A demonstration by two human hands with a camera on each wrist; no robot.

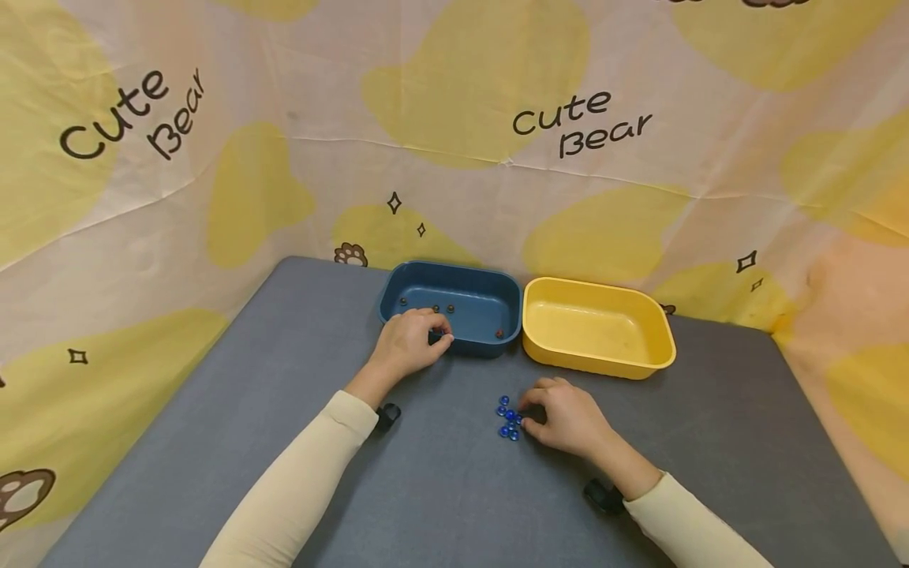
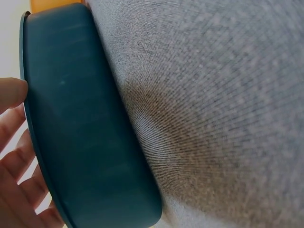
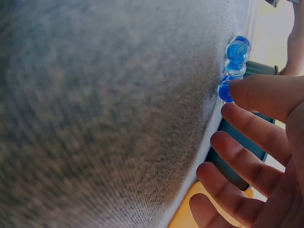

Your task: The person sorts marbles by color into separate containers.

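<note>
Several blue glass marbles (image 1: 510,415) lie clustered on the grey table, left of my right hand (image 1: 568,416). That hand's fingers are spread and slightly bent; in the right wrist view its thumb (image 3: 256,92) overlaps the nearest marble (image 3: 224,91), with the index fingertip just beside it. My left hand (image 1: 410,341) is over the near rim of the dark blue bin (image 1: 472,300), thumb and index tips close together. I cannot tell whether it pinches anything. In the left wrist view its thumb (image 2: 13,92) is at the rim, the fingertips partly hidden. A few small brown marbles (image 1: 450,308) lie inside this bin.
Right beside the blue bin stands a yellow bin (image 1: 600,364), its visible floor bare. Both bins are near the table's back edge, before a patterned cloth backdrop (image 1: 454,95). Black straps (image 1: 604,497) show at the wrists.
</note>
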